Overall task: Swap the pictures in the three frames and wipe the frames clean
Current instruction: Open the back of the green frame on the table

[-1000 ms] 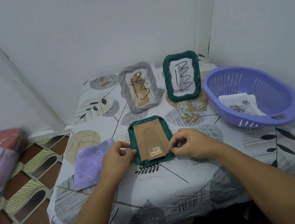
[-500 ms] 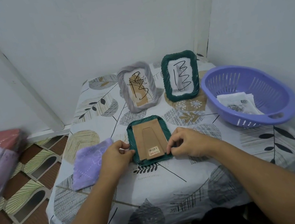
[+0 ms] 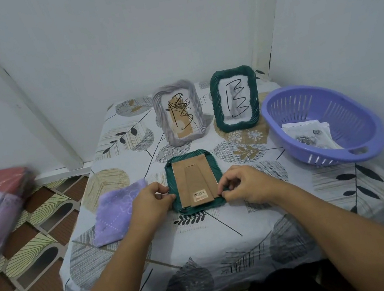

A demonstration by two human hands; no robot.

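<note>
Green frame (image 3: 194,180) lies face down at centre frame, cardboard back (image 3: 195,181) up, between your hands. Your left hand (image 3: 151,203) pinches its left edge, partly covering the purple cloth (image 3: 117,212); your right hand (image 3: 244,186) pinches its right edge. Grey frame (image 3: 179,115) and second green frame (image 3: 235,98) stand upright above, purple basket (image 3: 322,123) at right.

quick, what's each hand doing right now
Left hand: fingers pinch the left edge of the face-down green frame.
Right hand: fingers pinch the same frame's right edge.
</note>
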